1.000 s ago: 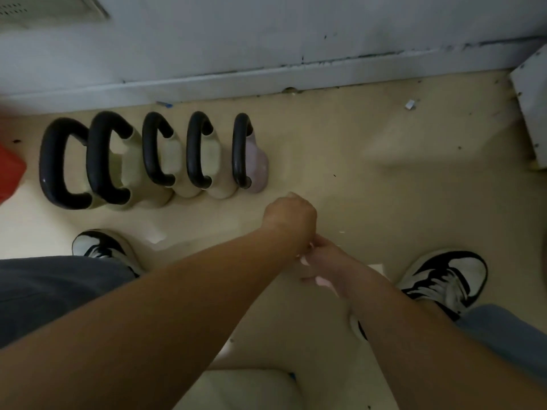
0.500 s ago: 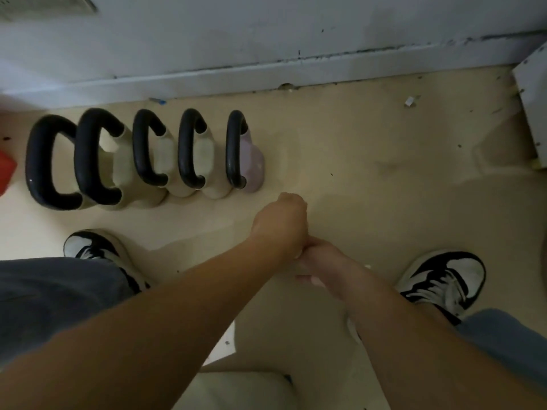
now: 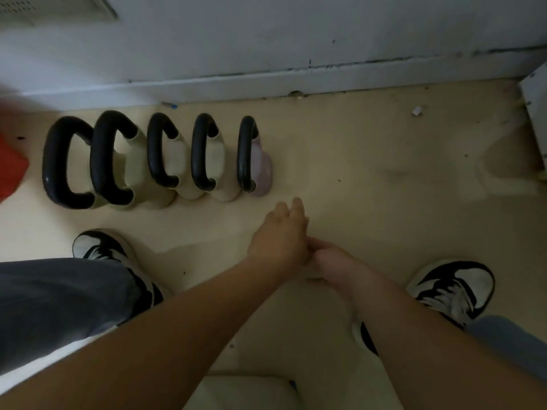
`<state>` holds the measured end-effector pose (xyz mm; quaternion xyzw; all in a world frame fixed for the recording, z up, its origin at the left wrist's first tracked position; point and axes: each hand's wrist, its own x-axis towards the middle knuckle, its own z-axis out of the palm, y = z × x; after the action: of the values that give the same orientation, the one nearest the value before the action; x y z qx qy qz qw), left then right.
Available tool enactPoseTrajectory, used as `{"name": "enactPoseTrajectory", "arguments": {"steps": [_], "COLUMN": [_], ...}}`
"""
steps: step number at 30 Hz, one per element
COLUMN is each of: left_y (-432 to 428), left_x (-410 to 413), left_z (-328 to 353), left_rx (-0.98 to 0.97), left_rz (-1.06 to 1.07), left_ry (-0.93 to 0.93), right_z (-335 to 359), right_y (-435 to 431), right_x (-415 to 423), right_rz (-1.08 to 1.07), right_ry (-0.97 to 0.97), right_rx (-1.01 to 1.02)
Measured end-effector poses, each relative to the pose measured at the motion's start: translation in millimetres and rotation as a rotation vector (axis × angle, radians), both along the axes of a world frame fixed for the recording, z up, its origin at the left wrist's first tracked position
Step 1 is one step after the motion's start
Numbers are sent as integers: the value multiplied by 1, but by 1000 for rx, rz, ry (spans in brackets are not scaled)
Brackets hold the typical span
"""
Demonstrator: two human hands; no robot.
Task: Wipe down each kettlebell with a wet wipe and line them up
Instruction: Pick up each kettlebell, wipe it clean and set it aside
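Observation:
Five kettlebells stand in a row on the floor near the wall. Four have cream bodies, from the leftmost cream kettlebell (image 3: 68,161) onward, and the pale pink kettlebell (image 3: 260,167) at the right end. All have black handles. My left hand (image 3: 281,235) hovers just right of and nearer than the pink one, fingers stretched out and empty. My right hand (image 3: 331,261) sits right behind it, fingers curled. A pale bit of wet wipe (image 3: 309,272) seems to show under them, mostly hidden.
A red object (image 3: 10,167) lies at the left edge beside the row. The wall's skirting (image 3: 296,78) runs behind, and a white cabinet corner (image 3: 535,113) stands at the right. My shoes (image 3: 109,253) (image 3: 453,288) flank the hands. A white object (image 3: 245,392) lies at the bottom.
My left hand was a closed fist over the right hand; its fingers have now straightened toward the pink kettlebell. The right hand has stayed curled in place.

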<state>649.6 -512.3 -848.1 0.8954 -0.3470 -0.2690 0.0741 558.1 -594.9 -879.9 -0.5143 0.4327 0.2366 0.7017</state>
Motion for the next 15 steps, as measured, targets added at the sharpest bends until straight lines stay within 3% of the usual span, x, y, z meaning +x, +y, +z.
{"name": "enactPoseTrajectory", "arguments": {"steps": [5, 10, 12, 15], "left_y": [-61, -78, -76, -56], "left_x": [20, 31, 29, 16], "left_z": [-5, -20, -18, -3], "left_rx": [442, 581, 493, 131], "left_rz": [-244, -288, -245, -260], "left_ry": [-56, 32, -2, -230], "right_z": [-5, -11, -10, -6], "right_y": [4, 3, 5, 4], "right_x": [0, 1, 1, 0], "right_rz": [-29, -13, 31, -88], "right_ry": [13, 76, 75, 72], "right_rx": [-8, 33, 31, 56]}}
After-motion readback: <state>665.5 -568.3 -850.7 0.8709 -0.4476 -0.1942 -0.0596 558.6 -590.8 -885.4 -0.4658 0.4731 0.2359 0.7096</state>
